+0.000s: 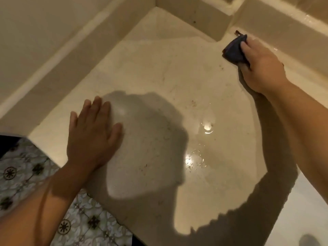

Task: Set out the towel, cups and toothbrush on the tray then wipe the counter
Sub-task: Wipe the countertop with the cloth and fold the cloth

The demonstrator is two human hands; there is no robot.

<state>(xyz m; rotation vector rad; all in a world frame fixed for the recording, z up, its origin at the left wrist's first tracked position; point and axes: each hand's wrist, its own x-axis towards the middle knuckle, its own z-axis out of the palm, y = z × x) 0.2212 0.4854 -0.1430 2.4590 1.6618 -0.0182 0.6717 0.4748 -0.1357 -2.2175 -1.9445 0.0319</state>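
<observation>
while left hand (92, 134) lies flat, right hand (260, 68) clutches cloth (234, 50).

counter (159, 71): pale polished stone, marble-like, smooth and glossy, with faint veining and small dark specks; wet patches near the middle throw bright glints. upstand (99, 48) along the back: same pale stone, smooth, duller sheen. cloth (234, 50) under the right hand (262, 68): dark blue soft fabric, matt, creased. floor tiles (23, 173): patterned, smooth, slightly shiny.
</observation>
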